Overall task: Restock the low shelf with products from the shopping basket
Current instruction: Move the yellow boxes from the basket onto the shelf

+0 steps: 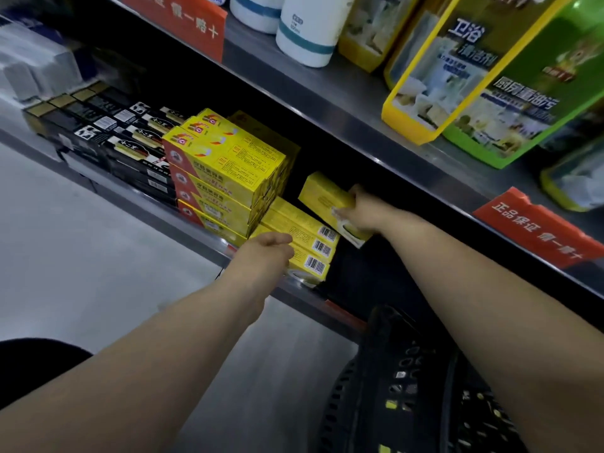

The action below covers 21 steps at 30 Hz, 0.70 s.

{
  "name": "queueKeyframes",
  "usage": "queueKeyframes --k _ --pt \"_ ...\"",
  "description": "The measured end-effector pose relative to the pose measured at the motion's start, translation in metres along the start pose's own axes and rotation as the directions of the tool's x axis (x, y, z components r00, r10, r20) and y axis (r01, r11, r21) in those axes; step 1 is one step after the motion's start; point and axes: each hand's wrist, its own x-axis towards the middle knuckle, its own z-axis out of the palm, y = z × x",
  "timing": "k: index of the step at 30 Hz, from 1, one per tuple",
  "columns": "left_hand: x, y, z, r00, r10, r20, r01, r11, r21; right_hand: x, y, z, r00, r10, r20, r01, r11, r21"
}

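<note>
Restocking in a shop aisle: the right grip closes around the near end of a yellow box, held tilted in the air inside the low shelf, just above and right of a short stack at the centre of the frame. The left grip lies open, fingers loose against the near end of that short stack, apparently steadying it.

The likely trouble is a slide. The short stack sits askew and near the shelf's front lip, so a box set down at this tilt could push the upper ones forward and onto the floor. The tall stack stands touching it on the left, and a sideways knock from the incoming box could shift its top row. The dark gap to the right hides the shelf floor, so a box released there might land unseen and crooked.

By count: one yellow box in hand; three in the short stack, each showing a barcode; four layers at the front of the tall stack, with at least three rows across its top. Black boxes fill the middle left, too many and too blurred to count. One black basket waits at lower right, yellow showing through its mesh. On the upper shelf stand two white bottles, and two red signs hang from shelf edges.
</note>
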Motion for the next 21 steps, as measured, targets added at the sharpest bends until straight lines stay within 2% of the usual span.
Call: queueKeyframes --k 3,10,15,19,20,21 --pt "0.005 -0.002 -0.003 1.0 -0.007 -0.017 0.006 1.0 -0.006 0.026 -0.006 0.009 0.999 0.01 -0.033 -0.006 0.995 0.104" --pt "0.008 -0.002 -0.01 1.0 -0.013 -0.021 0.013 1.0 0.0 0.053 -0.001 0.048 0.991 -0.054 0.122 0.047 0.997 0.055" --pt "-0.003 0.005 -0.006 1.0 -0.002 0.023 0.002 1.0 -0.009 0.044 0.003 0.042 0.986 -0.099 0.133 0.095 0.995 0.032" --pt "-0.018 0.01 0.006 0.997 0.063 0.037 -0.064 0.998 0.028 0.016 -0.001 0.021 0.983 -0.102 0.153 0.125 0.981 -0.149" --pt "-0.023 0.011 0.01 0.994 0.105 0.04 -0.107 0.992 0.062 0.005 -0.002 0.013 0.981 -0.126 0.148 0.147 0.98 -0.136" --pt "-0.028 0.011 0.014 0.986 0.157 0.05 -0.161 0.981 0.103 -0.008 -0.001 0.004 0.98 -0.137 0.143 0.145 0.988 -0.046"
